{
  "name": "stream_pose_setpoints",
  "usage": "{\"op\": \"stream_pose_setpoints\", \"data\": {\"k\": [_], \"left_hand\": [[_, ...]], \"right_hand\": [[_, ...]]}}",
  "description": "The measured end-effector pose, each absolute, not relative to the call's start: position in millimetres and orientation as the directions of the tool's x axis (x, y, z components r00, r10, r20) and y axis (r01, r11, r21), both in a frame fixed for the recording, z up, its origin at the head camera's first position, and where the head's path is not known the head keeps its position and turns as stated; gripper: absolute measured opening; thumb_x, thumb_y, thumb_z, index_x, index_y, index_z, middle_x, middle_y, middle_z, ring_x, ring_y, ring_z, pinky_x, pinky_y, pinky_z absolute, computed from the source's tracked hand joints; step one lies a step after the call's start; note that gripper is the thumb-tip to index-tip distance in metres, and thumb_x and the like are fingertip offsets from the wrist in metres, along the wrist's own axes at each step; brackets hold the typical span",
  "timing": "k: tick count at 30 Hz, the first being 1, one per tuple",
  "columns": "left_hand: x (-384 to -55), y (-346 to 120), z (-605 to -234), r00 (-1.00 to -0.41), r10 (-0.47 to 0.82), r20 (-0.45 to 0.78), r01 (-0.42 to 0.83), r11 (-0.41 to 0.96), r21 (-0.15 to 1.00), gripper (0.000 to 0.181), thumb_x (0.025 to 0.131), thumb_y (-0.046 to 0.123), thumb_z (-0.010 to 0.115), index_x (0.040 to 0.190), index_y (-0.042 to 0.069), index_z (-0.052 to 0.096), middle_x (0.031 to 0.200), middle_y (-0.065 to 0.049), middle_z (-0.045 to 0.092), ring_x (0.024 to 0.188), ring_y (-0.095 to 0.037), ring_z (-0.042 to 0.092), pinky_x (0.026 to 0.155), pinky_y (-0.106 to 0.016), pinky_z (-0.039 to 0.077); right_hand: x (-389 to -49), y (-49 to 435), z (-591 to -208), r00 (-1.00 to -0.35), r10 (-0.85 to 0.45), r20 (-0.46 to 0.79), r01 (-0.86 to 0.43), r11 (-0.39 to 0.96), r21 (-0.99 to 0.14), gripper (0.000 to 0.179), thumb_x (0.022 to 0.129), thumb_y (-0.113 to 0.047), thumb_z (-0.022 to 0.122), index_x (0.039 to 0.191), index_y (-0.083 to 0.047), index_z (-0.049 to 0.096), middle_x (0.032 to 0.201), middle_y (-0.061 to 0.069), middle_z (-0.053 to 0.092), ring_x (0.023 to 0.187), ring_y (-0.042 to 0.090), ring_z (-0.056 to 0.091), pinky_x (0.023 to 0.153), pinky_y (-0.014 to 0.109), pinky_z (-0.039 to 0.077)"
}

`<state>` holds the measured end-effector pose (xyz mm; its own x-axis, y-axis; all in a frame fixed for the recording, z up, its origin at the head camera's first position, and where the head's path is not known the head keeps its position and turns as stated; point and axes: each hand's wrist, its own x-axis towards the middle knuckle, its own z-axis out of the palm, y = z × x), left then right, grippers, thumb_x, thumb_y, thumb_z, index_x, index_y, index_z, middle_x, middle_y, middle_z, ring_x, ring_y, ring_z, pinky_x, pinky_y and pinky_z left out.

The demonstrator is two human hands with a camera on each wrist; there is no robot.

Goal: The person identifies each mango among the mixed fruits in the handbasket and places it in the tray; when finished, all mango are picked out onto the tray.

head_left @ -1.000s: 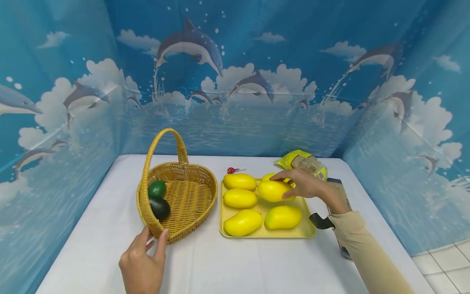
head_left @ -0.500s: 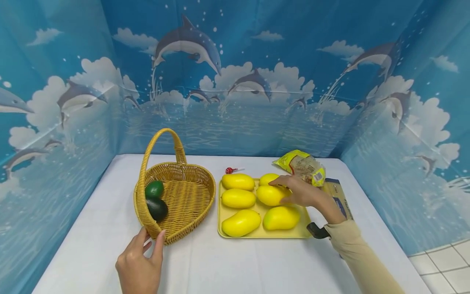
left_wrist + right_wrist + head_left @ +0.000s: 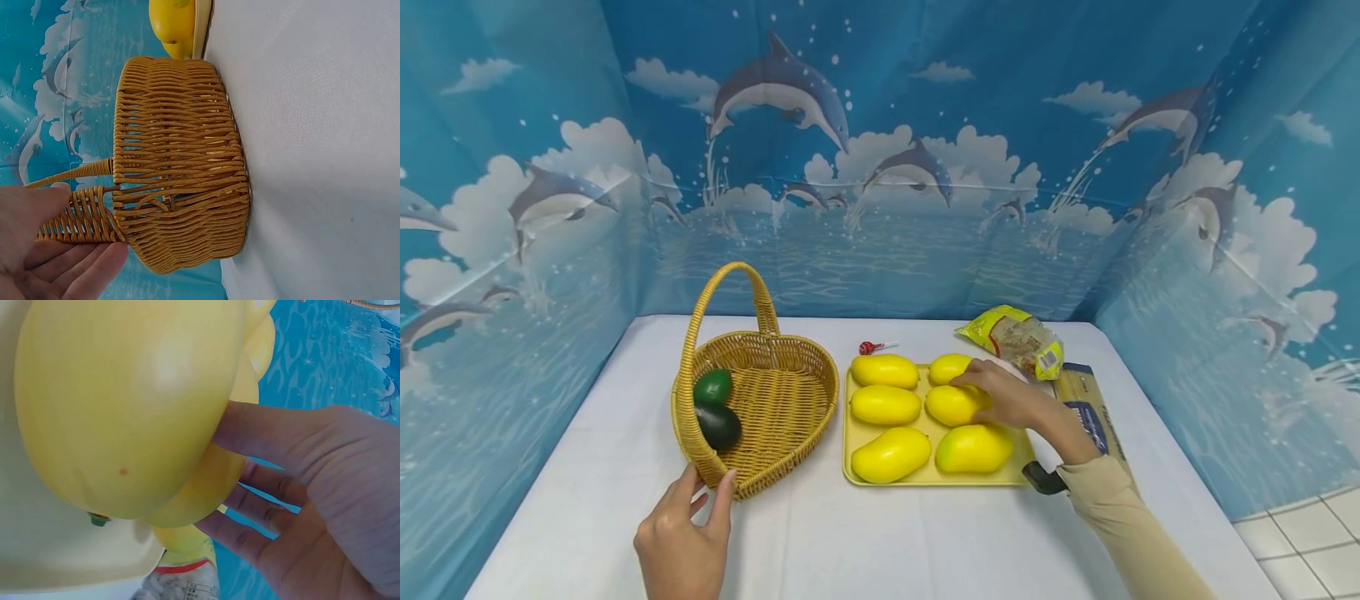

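Note:
My left hand point(image 3: 685, 533) pinches the near end of the handle of a heart-shaped wicker basket point(image 3: 790, 462), thumb and fingers on either side of it in the left wrist view. Two dark green avocados point(image 3: 718, 425) lie at the basket's left side. A yellow tray point(image 3: 925, 478) bears several yellow mangoes in two columns. With my right hand point(image 3: 1011, 396) I hold the middle mango point(image 3: 953, 405) of the right column, thumb in front and fingers behind. In the right wrist view, the nearest mango point(image 3: 131, 406) partly hides the one I grip.
Behind the tray lie a red-wrapped lollipop point(image 3: 868, 347) and a yellow-and-clear packaged bag point(image 3: 1018, 340). A brown and blue flat package point(image 3: 1090, 408) lies right of the tray, partly covered by my right arm. Dolphin-print curtains point(image 3: 880, 242) surround the table's back and sides.
My right hand has lowered the mango into the middle of the tray's right column and still holds it. The mango behind shows more. My left hand keeps its grip on the basket.

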<state>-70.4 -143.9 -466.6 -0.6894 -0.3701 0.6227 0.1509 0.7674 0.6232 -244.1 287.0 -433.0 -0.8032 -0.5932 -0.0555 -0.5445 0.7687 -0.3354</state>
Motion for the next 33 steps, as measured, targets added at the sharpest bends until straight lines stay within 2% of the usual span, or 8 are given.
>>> {"op": "stream_pose_setpoints", "data": {"k": [10,16,23,25,27,29,30,33], "left_hand": [[-74.8,-143.6,-466.1,-0.704,-0.344,0.621,0.17,0.767,0.619,0.036,0.085,0.004,0.093,0.108,-0.017,0.074,0.096,-0.031,0.077,0.077,-0.046,0.078,0.064,-0.046,0.064],[-78.5,-144.4,-466.1,-0.713,-0.326,0.621,0.192,0.761,0.62,0.038,0.085,0.003,0.093,0.111,-0.016,0.074,0.095,-0.029,0.078,0.08,-0.044,0.079,0.066,-0.042,0.064],[-78.1,-152.4,-454.4,-0.729,-0.355,0.586,0.162,0.742,0.651,0.051,0.085,0.005,0.093,0.127,-0.014,0.071,0.111,-0.031,0.077,0.096,-0.048,0.078,0.072,-0.043,0.063],[-74.6,-156.1,-448.4,-0.695,-0.373,0.614,0.145,0.764,0.629,0.056,0.085,0.007,0.093,0.132,-0.011,0.069,0.118,-0.029,0.076,0.101,-0.047,0.077,0.085,-0.028,0.065],[-69.8,-159.0,-440.2,-0.638,-0.388,0.665,0.139,0.792,0.595,0.057,0.087,0.012,0.092,0.136,-0.007,0.069,0.125,-0.025,0.076,0.106,-0.047,0.076,0.101,-0.015,0.057],[-65.0,-159.3,-429.8,-0.559,-0.4,0.726,0.166,0.804,0.571,0.057,0.089,0.017,0.09,0.138,-0.003,0.07,0.128,-0.021,0.076,0.11,-0.048,0.074,0.11,-0.008,0.046],[-62.8,-157.1,-423.4,-0.517,-0.405,0.754,0.189,0.805,0.562,0.055,0.089,0.018,0.088,0.137,-0.002,0.07,0.129,-0.02,0.076,0.112,-0.048,0.073,0.112,-0.006,0.041],[-61.9,-138.2,-399.9,-0.351,-0.398,0.848,0.33,0.794,0.51,0.045,0.095,0.026,0.082,0.129,-0.003,0.075,0.122,-0.023,0.078,0.111,-0.051,0.072,0.117,-0.019,0.048]], "right_hand": [[-230.6,297.4,-434.5,-0.826,-0.563,-0.03,-0.522,0.784,-0.335,0.054,0.088,-0.007,0.09,0.138,-0.004,0.071,0.123,0.012,0.065,0.114,0.032,0.061,0.103,0.056,0.059],[-223.9,302.6,-429.7,-0.834,-0.551,-0.026,-0.512,0.791,-0.334,0.052,0.09,-0.008,0.089,0.138,-0.002,0.071,0.126,0.015,0.066,0.117,0.035,0.062,0.105,0.058,0.059],[-215.9,299.5,-421.9,-0.852,-0.52,0.061,-0.502,0.776,-0.382,0.052,0.093,-0.009,0.086,0.141,0.0,0.068,0.132,0.019,0.063,0.122,0.04,0.06,0.105,0.062,0.058],[-211.9,294.8,-418.6,-0.852,-0.511,0.113,-0.511,0.766,-0.39,0.054,0.096,-0.012,0.084,0.145,0.0,0.064,0.142,0.023,0.059,0.131,0.045,0.056,0.109,0.067,0.054],[-207.2,287.3,-414.9,-0.854,-0.493,0.165,-0.516,0.764,-0.388,0.061,0.098,-0.018,0.083,0.151,-0.001,0.058,0.156,0.024,0.051,0.144,0.049,0.047,0.114,0.072,0.048],[-202.6,277.2,-410.8,-0.853,-0.47,0.227,-0.522,0.768,-0.371,0.071,0.098,-0.024,0.084,0.158,-0.004,0.052,0.167,0.024,0.04,0.154,0.05,0.034,0.119,0.076,0.039],[-200.0,271.7,-408.7,-0.856,-0.451,0.253,-0.516,0.776,-0.362,0.076,0.097,-0.026,0.085,0.161,-0.006,0.048,0.171,0.022,0.034,0.158,0.049,0.028,0.122,0.077,0.035],[-192.7,252.3,-401.3,-0.846,-0.398,0.356,-0.512,0.794,-0.328,0.086,0.098,-0.031,0.084,0.167,-0.011,0.038,0.178,0.018,0.021,0.165,0.044,0.014,0.128,0.076,0.025]]}}
